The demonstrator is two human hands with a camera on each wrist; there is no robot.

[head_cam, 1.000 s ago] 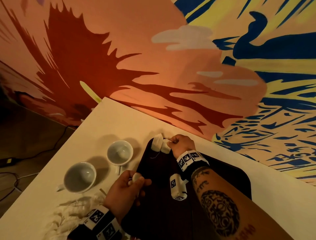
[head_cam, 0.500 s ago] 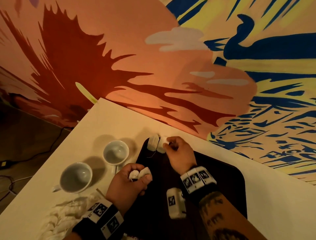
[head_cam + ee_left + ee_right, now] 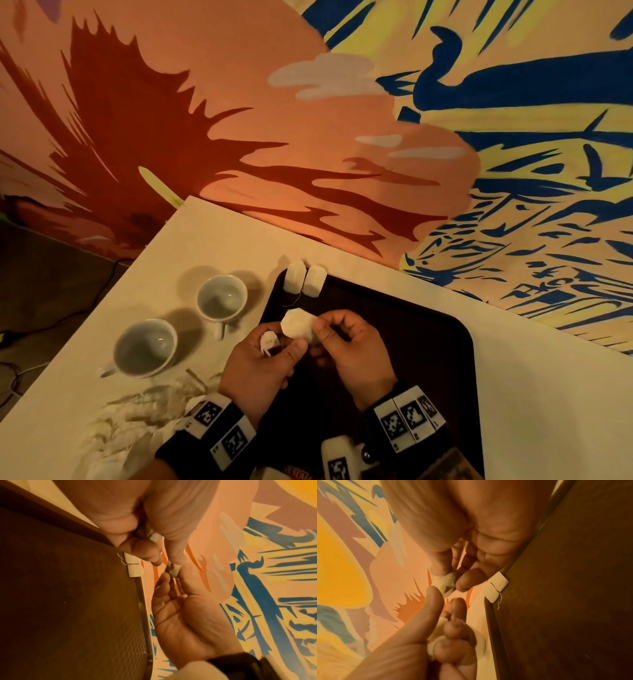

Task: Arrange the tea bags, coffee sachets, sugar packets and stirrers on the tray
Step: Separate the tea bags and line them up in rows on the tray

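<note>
A dark tray (image 3: 394, 346) lies on the white table. Two white tea bags (image 3: 305, 281) sit side by side at its far left corner, also seen as tea bags (image 3: 133, 566) and tea bags (image 3: 496, 586) in the wrist views. Over the tray's left part my hands meet on a third tea bag (image 3: 298, 327). My left hand (image 3: 274, 346) pinches one end, my right hand (image 3: 322, 337) the other. The right wrist view shows this tea bag (image 3: 447, 581) between my right thumb and finger. My left hand's curled fingers also hold another small white piece (image 3: 269, 342).
Two white cups (image 3: 145, 347) (image 3: 222, 297) stand on the table left of the tray. A heap of white sachets and stirrers (image 3: 137, 418) lies near the front left edge. A painted wall runs close behind the table.
My right hand has let go of the two tea bags at the tray corner and drawn back to my left hand. It now pinches the tea bag that the left hand holds up.
</note>
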